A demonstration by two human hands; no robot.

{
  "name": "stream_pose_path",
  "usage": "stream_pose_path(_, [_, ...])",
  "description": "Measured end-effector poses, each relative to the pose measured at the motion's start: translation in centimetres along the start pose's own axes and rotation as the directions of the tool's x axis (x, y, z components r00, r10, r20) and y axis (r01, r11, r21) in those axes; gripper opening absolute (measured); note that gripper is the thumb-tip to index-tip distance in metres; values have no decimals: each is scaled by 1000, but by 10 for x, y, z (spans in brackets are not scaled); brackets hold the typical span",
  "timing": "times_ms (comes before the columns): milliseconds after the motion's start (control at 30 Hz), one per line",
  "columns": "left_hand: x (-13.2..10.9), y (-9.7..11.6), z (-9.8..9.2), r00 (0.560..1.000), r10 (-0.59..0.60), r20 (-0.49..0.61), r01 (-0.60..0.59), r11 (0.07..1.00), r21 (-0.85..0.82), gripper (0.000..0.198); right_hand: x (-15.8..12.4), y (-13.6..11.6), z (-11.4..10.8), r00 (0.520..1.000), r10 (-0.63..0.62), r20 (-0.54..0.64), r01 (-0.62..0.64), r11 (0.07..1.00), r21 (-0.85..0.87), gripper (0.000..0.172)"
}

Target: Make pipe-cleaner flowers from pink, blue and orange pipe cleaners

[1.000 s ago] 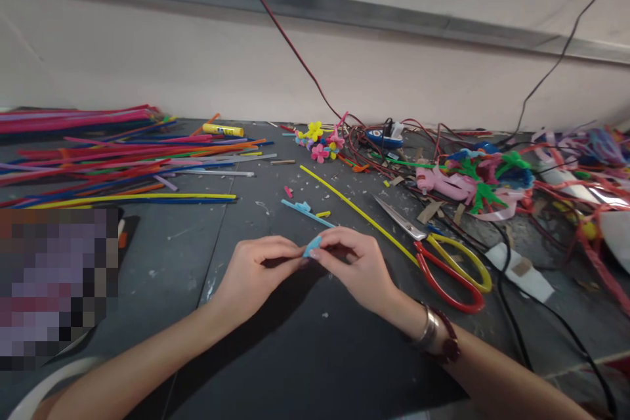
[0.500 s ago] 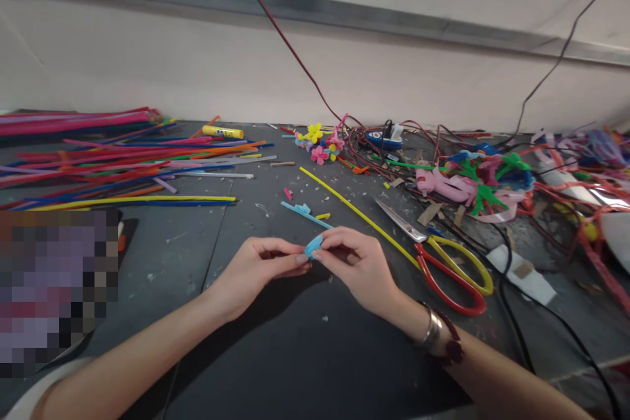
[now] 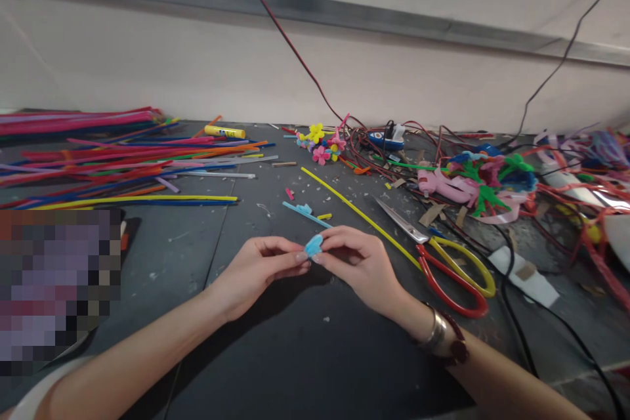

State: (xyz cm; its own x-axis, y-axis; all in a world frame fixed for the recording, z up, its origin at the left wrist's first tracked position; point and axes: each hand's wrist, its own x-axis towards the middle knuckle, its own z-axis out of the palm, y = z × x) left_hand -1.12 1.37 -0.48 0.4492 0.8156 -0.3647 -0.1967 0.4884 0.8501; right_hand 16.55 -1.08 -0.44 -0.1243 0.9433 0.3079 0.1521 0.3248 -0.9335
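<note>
Centre frame — a small blue piece (image 3: 314,247), caught in two pinches: left hand (image 3: 250,275), fingers closed on its lower left; right hand (image 3: 363,268), fingers closed on its right.

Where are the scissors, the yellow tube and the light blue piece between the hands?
Scissors (image 3: 419,237), head view: the metal just above the handles.
Yellow tube (image 3: 225,132), head view: the middle of its side.
Light blue piece (image 3: 314,246), head view: its visible middle.

Pale wall (image 3: 172,59) behind dark table (image 3: 275,354)
</note>
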Motion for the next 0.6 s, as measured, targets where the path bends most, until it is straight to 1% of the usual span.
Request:
stream_pose_path(67, [1, 0, -1, 1000, -5, 21, 6, 999, -39, 3, 0, 0, -1, 1000, -7, 20, 7, 1000, 19, 7])
stream_pose_path(133, [1, 1, -1, 999, -11, 32, 13, 998, -66, 3, 0, -1, -1, 999, -44, 22, 44, 999, 9, 10])
stream_pose_path(267, [0, 2, 1, 1000, -4, 31, 6, 998, -59, 4, -1, -3, 0, 993, -116, -2, 115, 992, -43, 8])
stream_pose_path(367, [1, 2, 3, 1000, -5, 10, 6, 999, -41, 9, -3, -5, 1, 991, -136, -9, 135, 989, -61, 7])
stream_pose_path(433, [2, 2, 2, 1000, -11, -7, 10, 999, -34, 9, -3, -6, 0, 995, -103, -7, 103, 994, -23, 7])
stream_pose_path(467, [3, 2, 2, 1000, -15, -12, 14, 999, -38, 8, -3, -6, 0, 998, -64, 3, 64, 998, 26, 7])
stream_pose_path(533, [3, 1, 0, 999, -31, -13, 31, 998, -62, 6, -1, -5, -2, 999, 34, 31, -39, 983, 177, 7])
stream_pose_path(600, [3, 0, -3, 998, -65, -6, 64, 992, -111, 7, 1, -4, -5, 991, 121, 59, -133, 933, 335, 7])
